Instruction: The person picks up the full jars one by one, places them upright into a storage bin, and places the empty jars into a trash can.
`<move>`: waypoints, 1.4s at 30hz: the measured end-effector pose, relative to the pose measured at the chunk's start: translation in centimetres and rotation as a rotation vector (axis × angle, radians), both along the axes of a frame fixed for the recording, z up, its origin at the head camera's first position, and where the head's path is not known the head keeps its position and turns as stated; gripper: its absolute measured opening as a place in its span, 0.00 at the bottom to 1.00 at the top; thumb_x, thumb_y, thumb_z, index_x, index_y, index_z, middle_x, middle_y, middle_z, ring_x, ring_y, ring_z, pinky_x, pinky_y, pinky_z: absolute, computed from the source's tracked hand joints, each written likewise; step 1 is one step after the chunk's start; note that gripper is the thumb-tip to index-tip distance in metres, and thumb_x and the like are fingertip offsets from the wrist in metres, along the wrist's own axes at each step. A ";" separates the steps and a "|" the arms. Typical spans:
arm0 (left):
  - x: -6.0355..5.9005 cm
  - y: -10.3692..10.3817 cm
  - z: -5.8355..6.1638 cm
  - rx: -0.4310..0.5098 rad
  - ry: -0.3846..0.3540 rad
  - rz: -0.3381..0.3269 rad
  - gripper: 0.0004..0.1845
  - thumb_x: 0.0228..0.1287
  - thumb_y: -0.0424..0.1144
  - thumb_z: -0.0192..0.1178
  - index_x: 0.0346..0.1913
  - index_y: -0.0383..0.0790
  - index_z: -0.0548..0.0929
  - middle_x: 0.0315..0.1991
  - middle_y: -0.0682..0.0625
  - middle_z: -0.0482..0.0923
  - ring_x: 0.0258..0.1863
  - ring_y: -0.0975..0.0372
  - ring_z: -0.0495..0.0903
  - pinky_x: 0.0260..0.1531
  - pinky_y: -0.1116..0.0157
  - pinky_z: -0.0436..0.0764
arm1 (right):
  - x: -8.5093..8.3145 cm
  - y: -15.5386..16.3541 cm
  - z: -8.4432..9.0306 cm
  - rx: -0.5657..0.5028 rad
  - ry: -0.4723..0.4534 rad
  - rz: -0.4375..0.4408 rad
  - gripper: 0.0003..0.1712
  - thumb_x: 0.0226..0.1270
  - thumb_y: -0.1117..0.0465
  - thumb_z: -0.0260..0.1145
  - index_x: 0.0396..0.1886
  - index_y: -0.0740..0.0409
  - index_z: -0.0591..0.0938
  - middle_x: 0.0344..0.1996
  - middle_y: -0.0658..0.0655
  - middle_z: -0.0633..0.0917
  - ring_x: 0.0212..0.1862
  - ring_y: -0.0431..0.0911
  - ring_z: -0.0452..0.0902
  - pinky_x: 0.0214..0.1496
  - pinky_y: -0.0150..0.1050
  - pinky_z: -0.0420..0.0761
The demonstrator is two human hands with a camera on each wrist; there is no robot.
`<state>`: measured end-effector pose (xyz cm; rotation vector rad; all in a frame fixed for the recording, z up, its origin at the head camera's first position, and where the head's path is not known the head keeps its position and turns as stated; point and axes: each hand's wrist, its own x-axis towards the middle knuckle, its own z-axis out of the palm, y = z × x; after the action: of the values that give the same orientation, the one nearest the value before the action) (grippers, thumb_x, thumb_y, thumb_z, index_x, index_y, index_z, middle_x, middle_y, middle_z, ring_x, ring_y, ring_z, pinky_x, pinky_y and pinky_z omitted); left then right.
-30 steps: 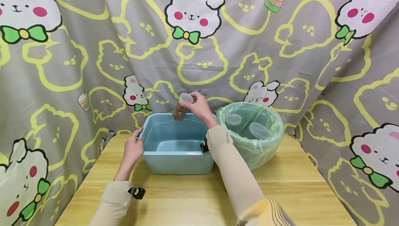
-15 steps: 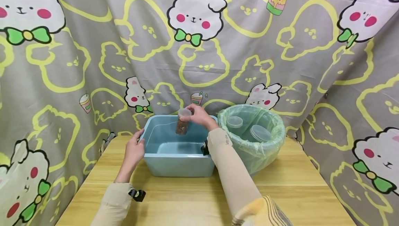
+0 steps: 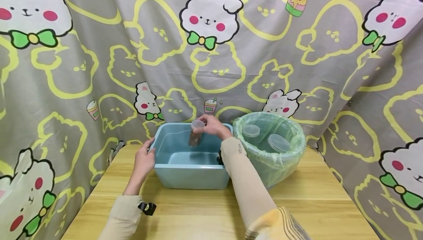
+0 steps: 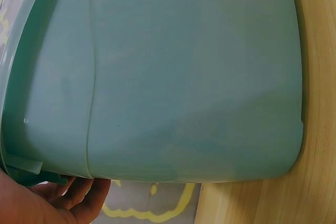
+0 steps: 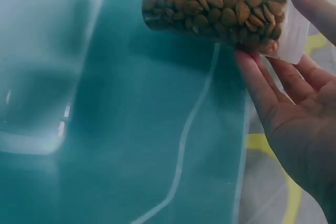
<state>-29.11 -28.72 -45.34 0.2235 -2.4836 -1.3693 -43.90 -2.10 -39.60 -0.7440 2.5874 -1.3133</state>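
Jar (image 3: 195, 137) seemingly upright, lid uppermost

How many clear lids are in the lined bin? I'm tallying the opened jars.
2. One clear lid lies toward the back left of the green-lined bin; the other lies right of it, nearer the middle. More could be hidden below the rim.

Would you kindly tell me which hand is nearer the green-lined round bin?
Right. The right hand holds a clear jar of nuts beside the bin; the left hand grips the blue tub's far corner.
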 end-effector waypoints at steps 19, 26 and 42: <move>0.2 0.0 0.3 0.000 -0.014 -0.004 0.27 0.82 0.33 0.42 0.79 0.35 0.62 0.78 0.29 0.60 0.76 0.37 0.61 0.74 0.40 0.63 | 0.0 -0.7 -2.6 0.288 0.068 0.052 0.25 0.58 0.56 0.81 0.53 0.58 0.85 0.48 0.57 0.87 0.46 0.48 0.79 0.53 0.42 0.81; 0.2 0.0 0.3 -0.001 -0.020 -0.005 0.27 0.81 0.32 0.42 0.79 0.35 0.62 0.78 0.29 0.60 0.76 0.37 0.61 0.74 0.39 0.63 | 0.1 -0.9 -2.4 0.401 0.061 0.062 0.22 0.59 0.58 0.79 0.51 0.60 0.85 0.44 0.56 0.87 0.46 0.48 0.79 0.55 0.42 0.81; 0.0 -0.1 0.2 0.010 -0.021 -0.004 0.27 0.81 0.33 0.42 0.80 0.36 0.62 0.78 0.30 0.60 0.76 0.37 0.60 0.74 0.39 0.62 | 0.5 -0.7 -2.8 0.425 0.020 0.009 0.24 0.56 0.61 0.82 0.51 0.58 0.85 0.49 0.57 0.86 0.48 0.49 0.80 0.58 0.45 0.82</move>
<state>-29.07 -28.86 -45.15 0.2358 -2.4959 -1.3884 -43.43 -2.81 -42.43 -0.6874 2.7339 -0.7105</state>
